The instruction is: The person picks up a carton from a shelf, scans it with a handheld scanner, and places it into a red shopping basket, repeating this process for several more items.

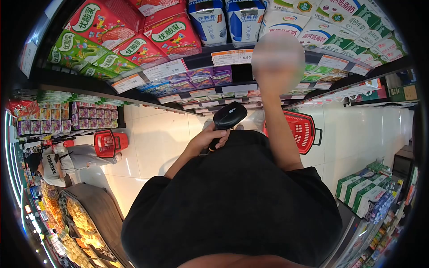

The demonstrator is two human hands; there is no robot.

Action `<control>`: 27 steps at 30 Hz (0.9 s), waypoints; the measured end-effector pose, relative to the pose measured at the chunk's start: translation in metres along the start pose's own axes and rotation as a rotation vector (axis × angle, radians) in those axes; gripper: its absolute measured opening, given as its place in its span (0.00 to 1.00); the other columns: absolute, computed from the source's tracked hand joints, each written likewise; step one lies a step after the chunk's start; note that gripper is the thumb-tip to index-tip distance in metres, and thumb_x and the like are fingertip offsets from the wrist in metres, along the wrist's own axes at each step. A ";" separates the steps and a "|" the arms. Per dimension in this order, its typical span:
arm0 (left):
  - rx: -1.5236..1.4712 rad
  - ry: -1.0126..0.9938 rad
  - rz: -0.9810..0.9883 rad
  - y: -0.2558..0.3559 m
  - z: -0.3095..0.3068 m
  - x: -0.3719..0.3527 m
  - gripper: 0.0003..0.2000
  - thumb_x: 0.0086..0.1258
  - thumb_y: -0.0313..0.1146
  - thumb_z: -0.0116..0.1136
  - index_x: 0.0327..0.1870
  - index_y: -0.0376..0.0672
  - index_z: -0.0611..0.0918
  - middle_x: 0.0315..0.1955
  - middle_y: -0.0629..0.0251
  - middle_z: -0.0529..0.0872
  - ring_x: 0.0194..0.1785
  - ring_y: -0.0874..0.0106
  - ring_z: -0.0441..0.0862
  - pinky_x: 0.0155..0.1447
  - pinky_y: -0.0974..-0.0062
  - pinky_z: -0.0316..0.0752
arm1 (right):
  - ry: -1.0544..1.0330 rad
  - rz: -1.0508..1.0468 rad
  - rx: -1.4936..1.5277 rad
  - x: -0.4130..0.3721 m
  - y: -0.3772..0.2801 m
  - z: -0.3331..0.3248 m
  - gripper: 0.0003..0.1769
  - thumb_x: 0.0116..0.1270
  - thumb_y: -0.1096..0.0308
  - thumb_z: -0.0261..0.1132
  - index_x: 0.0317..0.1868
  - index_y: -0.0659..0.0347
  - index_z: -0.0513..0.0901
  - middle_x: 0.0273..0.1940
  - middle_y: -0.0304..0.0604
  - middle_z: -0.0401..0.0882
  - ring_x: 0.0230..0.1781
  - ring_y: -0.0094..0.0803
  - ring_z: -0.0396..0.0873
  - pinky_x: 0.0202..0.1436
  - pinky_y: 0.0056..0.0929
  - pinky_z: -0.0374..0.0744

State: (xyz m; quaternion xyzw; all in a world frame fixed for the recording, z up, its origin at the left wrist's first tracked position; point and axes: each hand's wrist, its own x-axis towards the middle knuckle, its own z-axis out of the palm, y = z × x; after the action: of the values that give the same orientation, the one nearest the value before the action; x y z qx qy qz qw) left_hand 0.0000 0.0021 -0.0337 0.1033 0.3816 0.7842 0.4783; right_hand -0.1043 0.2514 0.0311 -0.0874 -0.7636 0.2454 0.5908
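My left hand (pixel 208 138) is closed around the handle of a black handheld barcode scanner (pixel 230 116), held low in front of my body. My right arm stretches up to the shelf, and a round blur covers most of my right hand (pixel 275 73), so its fingers cannot be made out. The blur sits over the shelf edge by an orange-topped price tag (pixel 231 57). Just above it stand white milk cartons (pixel 282 26). To their left are blue-and-white cartons (pixel 244 20), then red drink packs (pixel 172 33) and green packs (pixel 73 50).
A red shopping basket (pixel 297 131) sits on the floor below my right arm. At the left, a person (pixel 56 165) stands in the aisle near another red basket (pixel 107 143). Green-and-white boxes (pixel 364 192) are stacked at the right. A dark display stand (pixel 96 201) is at the lower left.
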 end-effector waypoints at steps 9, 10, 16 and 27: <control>0.028 -0.009 -0.005 -0.001 -0.003 -0.003 0.22 0.71 0.36 0.58 0.62 0.37 0.68 0.21 0.68 0.72 0.18 0.79 0.70 0.23 0.81 0.66 | 0.002 -0.011 -0.001 -0.017 0.014 0.007 0.40 0.41 0.60 0.82 0.56 0.65 0.76 0.46 0.54 0.75 0.46 0.50 0.73 0.49 0.46 0.68; 0.022 -0.020 0.010 0.000 -0.002 -0.003 0.22 0.71 0.36 0.57 0.62 0.38 0.68 0.21 0.68 0.72 0.18 0.79 0.70 0.23 0.81 0.66 | 0.002 -0.011 -0.001 -0.020 0.016 0.007 0.40 0.41 0.60 0.82 0.56 0.65 0.76 0.46 0.54 0.75 0.46 0.50 0.73 0.49 0.46 0.68; 0.031 0.025 0.048 -0.003 -0.004 -0.014 0.22 0.72 0.37 0.56 0.64 0.39 0.68 0.21 0.69 0.72 0.18 0.79 0.70 0.24 0.81 0.66 | -0.046 -0.052 0.019 -0.031 0.023 0.009 0.42 0.43 0.65 0.81 0.59 0.64 0.72 0.43 0.49 0.76 0.47 0.49 0.71 0.50 0.46 0.66; -0.044 0.070 0.026 0.008 0.011 -0.010 0.19 0.69 0.34 0.58 0.58 0.37 0.71 0.22 0.68 0.72 0.19 0.78 0.70 0.27 0.79 0.67 | -0.013 0.173 -0.007 -0.034 0.037 -0.034 0.32 0.60 0.77 0.62 0.65 0.72 0.64 0.55 0.55 0.65 0.53 0.46 0.67 0.59 0.42 0.68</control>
State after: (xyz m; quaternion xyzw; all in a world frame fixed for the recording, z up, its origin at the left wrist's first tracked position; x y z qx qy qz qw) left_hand 0.0059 -0.0025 -0.0184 0.0703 0.3796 0.8017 0.4565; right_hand -0.0681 0.2779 -0.0098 -0.1536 -0.7579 0.2937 0.5619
